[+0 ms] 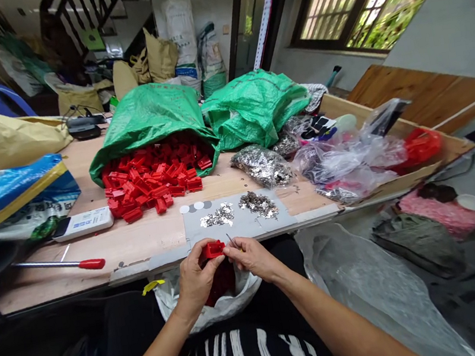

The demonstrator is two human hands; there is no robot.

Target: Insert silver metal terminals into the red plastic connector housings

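Note:
My left hand (197, 277) is closed around a small red plastic part (214, 248), held just below the table's front edge. My right hand (252, 257) pinches a thin metal piece (232, 240) right against that red part. Under both hands a white plastic bag (230, 302) in my lap holds more red parts. On the table ahead, several red parts (152, 182) spill from a green sack (149, 117). Two small heaps of shiny metal pieces (240, 209) lie on a grey sheet (236, 223) close to my hands.
A second green sack (255, 106), clear bags of metal pieces (262, 165) and plastic bags (352, 160) crowd the right side. A white remote (82, 223), a red-handled screwdriver (64, 264) and a blue bag (6, 199) lie left. A pink-filled basin (432, 213) sits on the floor.

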